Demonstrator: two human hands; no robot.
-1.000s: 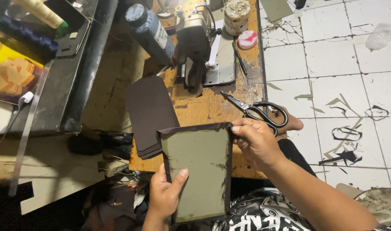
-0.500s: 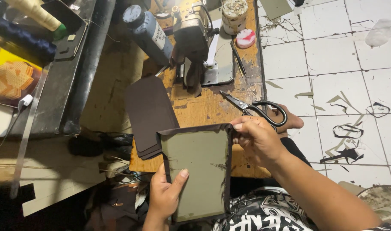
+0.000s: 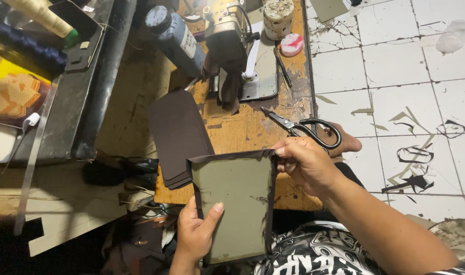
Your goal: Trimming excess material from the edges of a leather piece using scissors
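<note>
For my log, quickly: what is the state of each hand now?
Left hand: closed on the lower left edge of the olive panel.
Right hand: closed, pinching the panel's top right corner.

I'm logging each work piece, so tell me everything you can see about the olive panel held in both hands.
The olive panel is a flat, stiff-looking rectangular sheet, dull olive-green, edged with a dark brown folded strip along its top and both sides. It is held upright over the wooden bench's near edge. The left hand grips its lower left side, thumb on the face; the right hand pinches its top right corner.
</note>
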